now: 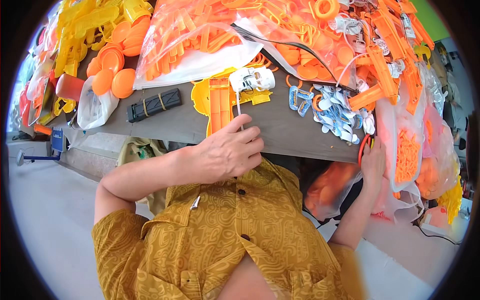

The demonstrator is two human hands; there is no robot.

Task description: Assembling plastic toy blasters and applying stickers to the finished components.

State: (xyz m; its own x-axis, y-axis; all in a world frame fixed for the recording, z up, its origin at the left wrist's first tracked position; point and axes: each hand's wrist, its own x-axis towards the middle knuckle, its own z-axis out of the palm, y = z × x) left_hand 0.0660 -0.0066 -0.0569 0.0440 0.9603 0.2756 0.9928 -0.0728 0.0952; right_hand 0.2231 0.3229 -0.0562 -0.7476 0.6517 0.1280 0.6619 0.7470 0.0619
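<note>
Just below the table's near edge, at the middle, my left hand (232,150) has its fingers curled round the lower end of a thin white tube (238,106). That tube hangs from a white plastic mechanism (252,79), which lies on a yellow plastic shell (202,97). Beside the tube, an orange rectangular plastic frame (220,102) rests on the same shell. At the table's right edge my right hand (374,160) is closed on red-handled scissors (362,149); their blades cannot be made out. Left of the shell lies a black block with rubber bands (154,105).
Clear bags of orange plastic parts (195,45) fill the table's back. Blue-and-white tags (332,115) lie right of centre. Orange assemblies (390,60) are heaped at the right, above a bin of small orange pieces (407,157). Orange round caps (111,60) and yellow parts (75,40) crowd the left.
</note>
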